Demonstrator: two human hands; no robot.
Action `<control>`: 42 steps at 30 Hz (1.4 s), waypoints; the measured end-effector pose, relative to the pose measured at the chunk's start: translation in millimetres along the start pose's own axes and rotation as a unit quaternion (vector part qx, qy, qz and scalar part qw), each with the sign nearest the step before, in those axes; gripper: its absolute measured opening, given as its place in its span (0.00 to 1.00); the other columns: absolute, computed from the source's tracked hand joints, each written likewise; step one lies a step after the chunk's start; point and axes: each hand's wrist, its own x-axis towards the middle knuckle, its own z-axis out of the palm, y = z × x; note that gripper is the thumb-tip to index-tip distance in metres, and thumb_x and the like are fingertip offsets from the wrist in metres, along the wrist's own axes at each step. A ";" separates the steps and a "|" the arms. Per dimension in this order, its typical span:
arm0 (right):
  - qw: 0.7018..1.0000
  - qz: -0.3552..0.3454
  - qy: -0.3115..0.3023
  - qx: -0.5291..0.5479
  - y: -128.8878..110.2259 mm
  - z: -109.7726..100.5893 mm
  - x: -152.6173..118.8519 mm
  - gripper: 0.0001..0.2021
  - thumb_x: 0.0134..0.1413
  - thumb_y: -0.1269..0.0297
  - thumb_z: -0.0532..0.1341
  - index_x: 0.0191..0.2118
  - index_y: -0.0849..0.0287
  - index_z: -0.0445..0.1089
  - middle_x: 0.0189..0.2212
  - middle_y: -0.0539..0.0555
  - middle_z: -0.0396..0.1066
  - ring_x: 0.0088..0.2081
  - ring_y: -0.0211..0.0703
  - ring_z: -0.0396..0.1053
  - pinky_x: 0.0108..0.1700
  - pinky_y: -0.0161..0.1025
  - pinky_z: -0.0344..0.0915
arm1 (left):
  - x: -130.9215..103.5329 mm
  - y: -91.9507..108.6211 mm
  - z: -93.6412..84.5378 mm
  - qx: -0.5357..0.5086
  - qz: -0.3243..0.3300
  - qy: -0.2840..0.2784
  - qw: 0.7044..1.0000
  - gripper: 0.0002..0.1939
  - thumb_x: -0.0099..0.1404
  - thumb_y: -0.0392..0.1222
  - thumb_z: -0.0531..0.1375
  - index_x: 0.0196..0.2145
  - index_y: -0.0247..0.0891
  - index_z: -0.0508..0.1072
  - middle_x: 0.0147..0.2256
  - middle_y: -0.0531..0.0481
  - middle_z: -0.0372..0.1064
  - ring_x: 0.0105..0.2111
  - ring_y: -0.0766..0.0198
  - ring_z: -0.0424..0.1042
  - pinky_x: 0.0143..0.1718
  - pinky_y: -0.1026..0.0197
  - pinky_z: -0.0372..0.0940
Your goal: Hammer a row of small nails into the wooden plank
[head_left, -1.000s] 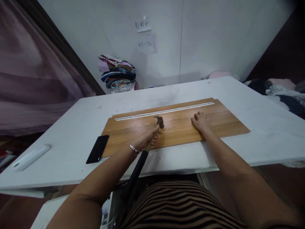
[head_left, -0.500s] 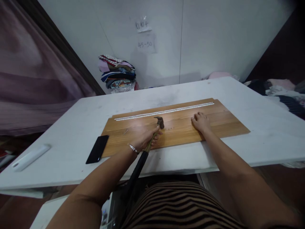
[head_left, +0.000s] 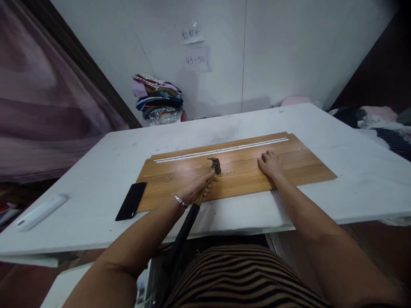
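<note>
My left hand (head_left: 199,187) is wrapped round a claw hammer (head_left: 189,222) near its head, which is over the wooden board (head_left: 244,162). The black grip points back toward my body. On the board's right half rests my right hand (head_left: 269,163), its fingers slightly bent and apart, holding nothing. Several small dark dots (head_left: 228,173) run in a row just right of the hammer head. A few thin nails (head_left: 169,176) lie on the left part of the board. Along its far side is a long silvery-white strip (head_left: 221,149).
The board lies on a white table (head_left: 96,171). A black phone (head_left: 131,201) is at its left end, and a white elongated object (head_left: 41,212) sits farther left. Folded cloth (head_left: 160,99) is stacked at the back, with more fabric (head_left: 385,124) on the right.
</note>
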 end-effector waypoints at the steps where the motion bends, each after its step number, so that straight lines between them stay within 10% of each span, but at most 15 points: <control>1: 1.000 0.000 -0.002 0.002 -0.1 -0.3 0.1 0.16 0.63 0.58 0.50 0.40 0.59 0.72 0.47 0.63 0.70 0.53 0.54 0.63 0.53 0.48 0.57 | -0.8 1.0 0.8 0.000 0.000 0.001 1.000 0.22 0.71 0.60 0.49 0.35 0.37 0.65 0.18 0.61 0.50 0.13 0.75 0.47 0.13 0.71 0.44; 42: 1.000 0.002 -0.004 0.006 -2.0 -2.5 -1.2 0.16 0.63 0.58 0.50 0.41 0.59 0.72 0.48 0.63 0.70 0.53 0.55 0.62 0.54 0.50 0.56 | 0.4 2.1 -1.6 0.002 0.010 -0.009 1.000 0.23 0.70 0.62 0.50 0.36 0.38 0.65 0.18 0.62 0.50 0.12 0.75 0.46 0.13 0.72 0.43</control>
